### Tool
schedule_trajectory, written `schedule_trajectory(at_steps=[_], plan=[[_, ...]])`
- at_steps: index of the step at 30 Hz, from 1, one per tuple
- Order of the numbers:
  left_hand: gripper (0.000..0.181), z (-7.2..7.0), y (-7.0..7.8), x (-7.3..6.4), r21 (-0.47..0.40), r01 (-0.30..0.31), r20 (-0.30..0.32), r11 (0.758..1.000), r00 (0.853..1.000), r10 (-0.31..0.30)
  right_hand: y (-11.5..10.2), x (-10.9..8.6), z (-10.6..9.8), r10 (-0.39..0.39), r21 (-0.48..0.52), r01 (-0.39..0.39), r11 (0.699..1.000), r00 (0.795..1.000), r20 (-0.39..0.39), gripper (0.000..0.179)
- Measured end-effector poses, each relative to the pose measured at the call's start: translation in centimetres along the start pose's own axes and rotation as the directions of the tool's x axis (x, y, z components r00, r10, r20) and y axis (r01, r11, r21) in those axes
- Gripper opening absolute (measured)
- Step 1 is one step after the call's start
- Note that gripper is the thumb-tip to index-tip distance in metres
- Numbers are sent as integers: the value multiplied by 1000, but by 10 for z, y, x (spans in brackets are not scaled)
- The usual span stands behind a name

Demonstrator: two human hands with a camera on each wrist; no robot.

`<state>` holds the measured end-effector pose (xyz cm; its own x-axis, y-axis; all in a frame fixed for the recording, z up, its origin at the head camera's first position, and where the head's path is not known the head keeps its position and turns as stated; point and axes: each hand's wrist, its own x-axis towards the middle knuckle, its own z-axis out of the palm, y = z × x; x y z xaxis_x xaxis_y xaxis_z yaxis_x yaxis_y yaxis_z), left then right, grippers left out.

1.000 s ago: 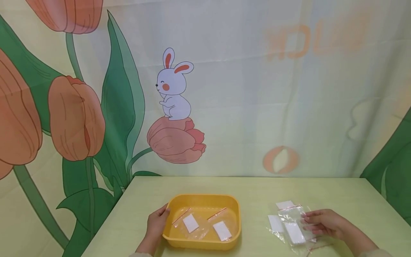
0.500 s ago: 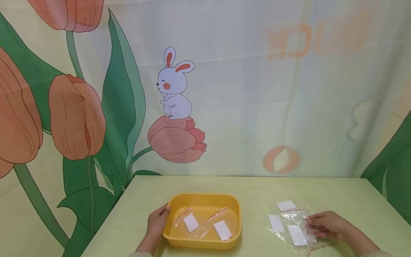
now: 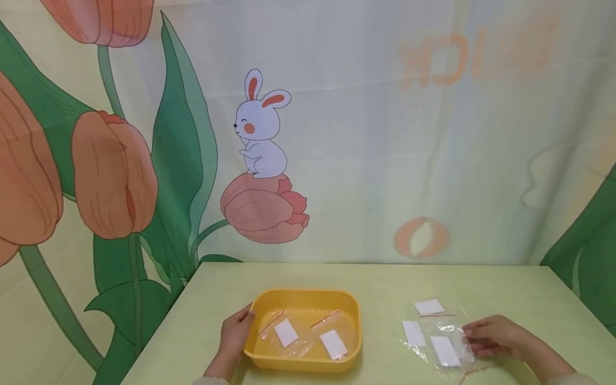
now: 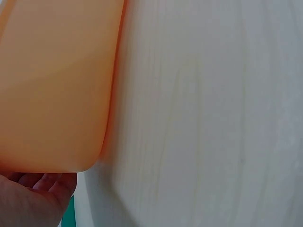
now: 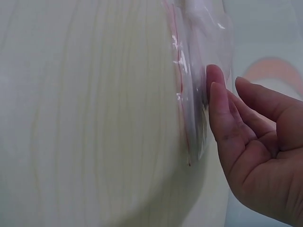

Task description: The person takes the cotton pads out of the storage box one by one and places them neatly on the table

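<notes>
Head view: right of the yellow tray (image 3: 303, 366), the front bagged card (image 3: 445, 351) slants away at its near end, beside the right hand (image 3: 495, 337), thumb and fingers apart. The left hand (image 3: 235, 333) grips the tray.

Tray (image 3: 302, 366) right of your left hand (image 3: 236, 332), two bags (image 3: 286, 333) inside; bag pile (image 3: 445, 351) farther right, at your right hand (image 3: 498, 337)

One tray (image 3: 303, 365) is holding two bags (image 3: 298, 348) and two cards (image 3: 286, 333); three more cards (image 3: 445, 351) are showing right of the tray.
</notes>
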<state>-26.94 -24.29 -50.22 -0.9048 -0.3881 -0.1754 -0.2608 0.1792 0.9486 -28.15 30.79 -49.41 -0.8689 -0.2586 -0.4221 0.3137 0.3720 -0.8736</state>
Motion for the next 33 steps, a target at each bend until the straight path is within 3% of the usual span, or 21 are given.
schedule_trajectory(at_steps=[7,13,24,33], plan=[[44,2,0,1,-3,23,-15,1000,1000,-23,-3,1,-2,12,-64,-15,998,998,-56,36],[43,2,0,1,3,18,-13,1000,1000,-18,-17,1,-10,11,-168,-26,985,995,-94,50],[43,0,0,0,4,-12,2,1000,1000,12,-64,-1,-17,-59,-303,31,952,995,-85,57],[43,0,-1,0,10,-19,4,1000,1000,19,-111,0,1,-152,-336,135,932,988,-25,52]])
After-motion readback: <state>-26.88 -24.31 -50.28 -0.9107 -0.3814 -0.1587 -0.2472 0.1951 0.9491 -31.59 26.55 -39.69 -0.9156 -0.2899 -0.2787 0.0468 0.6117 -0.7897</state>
